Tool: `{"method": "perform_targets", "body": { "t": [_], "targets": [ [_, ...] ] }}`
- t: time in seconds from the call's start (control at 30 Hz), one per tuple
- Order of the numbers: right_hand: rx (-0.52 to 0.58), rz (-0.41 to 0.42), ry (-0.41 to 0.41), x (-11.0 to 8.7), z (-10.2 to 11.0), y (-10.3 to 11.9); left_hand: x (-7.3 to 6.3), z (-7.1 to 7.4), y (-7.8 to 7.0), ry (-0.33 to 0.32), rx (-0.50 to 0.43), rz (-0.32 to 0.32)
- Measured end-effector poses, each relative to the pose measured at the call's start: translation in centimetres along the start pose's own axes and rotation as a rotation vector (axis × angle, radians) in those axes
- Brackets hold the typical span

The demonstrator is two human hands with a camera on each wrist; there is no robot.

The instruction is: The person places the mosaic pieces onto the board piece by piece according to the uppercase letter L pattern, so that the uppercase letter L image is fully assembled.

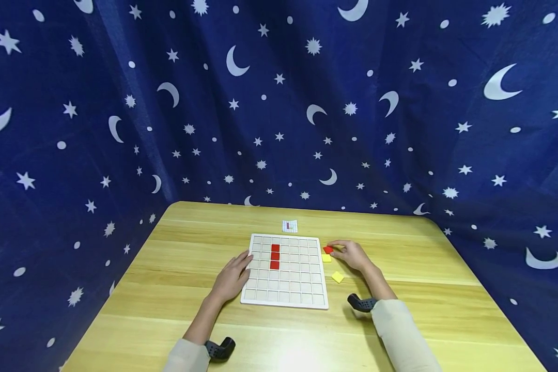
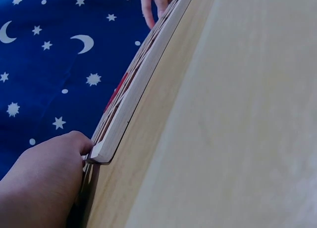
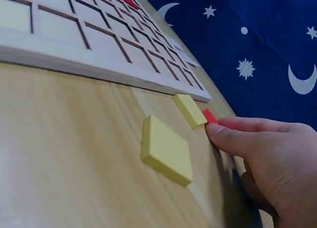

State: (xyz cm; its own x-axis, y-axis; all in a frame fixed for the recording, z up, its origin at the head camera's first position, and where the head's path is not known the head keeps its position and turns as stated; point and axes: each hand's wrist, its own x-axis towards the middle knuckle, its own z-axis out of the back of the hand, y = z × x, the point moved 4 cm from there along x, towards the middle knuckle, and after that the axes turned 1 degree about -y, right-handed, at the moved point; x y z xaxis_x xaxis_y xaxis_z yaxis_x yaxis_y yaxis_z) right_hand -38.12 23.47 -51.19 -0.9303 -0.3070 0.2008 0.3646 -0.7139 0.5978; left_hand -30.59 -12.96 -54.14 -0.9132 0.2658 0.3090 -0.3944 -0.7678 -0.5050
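A white grid board lies on the table, with three red tiles in one column of its cells. Along its left edge rests my left hand, fingers extended and fingertips at the rim. The left wrist view shows the thumb of this hand against the board's edge; its other fingers are mostly hidden there. Off the board's right side, my right hand pinches a red tile between thumb and forefinger. Beside that red tile lies one yellow tile, and a second yellow tile lies nearer me.
A small card printed with a grid and coloured marks lies just behind the board. The wooden table extends around everything. A blue curtain with moons and stars hangs behind and at the sides.
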Motion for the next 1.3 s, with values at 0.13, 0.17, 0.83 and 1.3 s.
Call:
{"method": "perform_targets", "body": {
  "t": [0.13,0.17,0.83,1.3],
  "targets": [
    [-0.02,-0.072,-0.031,-0.4,0.0,-0.5,0.0,-0.1,0.1,0.0,-0.004,0.003],
    [-0.017,-0.095,-0.047,-0.6,0.0,-0.7,0.0,-0.1,0.1,-0.002,-0.005,0.003],
    [0.056,0.159,-0.124,-1.5,-4.5,11.2,0.0,0.2,0.4,0.007,0.011,0.005],
    [0.042,0.174,-0.051,-2.5,-10.2,14.2,0.2,-0.1,0.4,-0.015,-0.005,-0.013]
  ]
}}
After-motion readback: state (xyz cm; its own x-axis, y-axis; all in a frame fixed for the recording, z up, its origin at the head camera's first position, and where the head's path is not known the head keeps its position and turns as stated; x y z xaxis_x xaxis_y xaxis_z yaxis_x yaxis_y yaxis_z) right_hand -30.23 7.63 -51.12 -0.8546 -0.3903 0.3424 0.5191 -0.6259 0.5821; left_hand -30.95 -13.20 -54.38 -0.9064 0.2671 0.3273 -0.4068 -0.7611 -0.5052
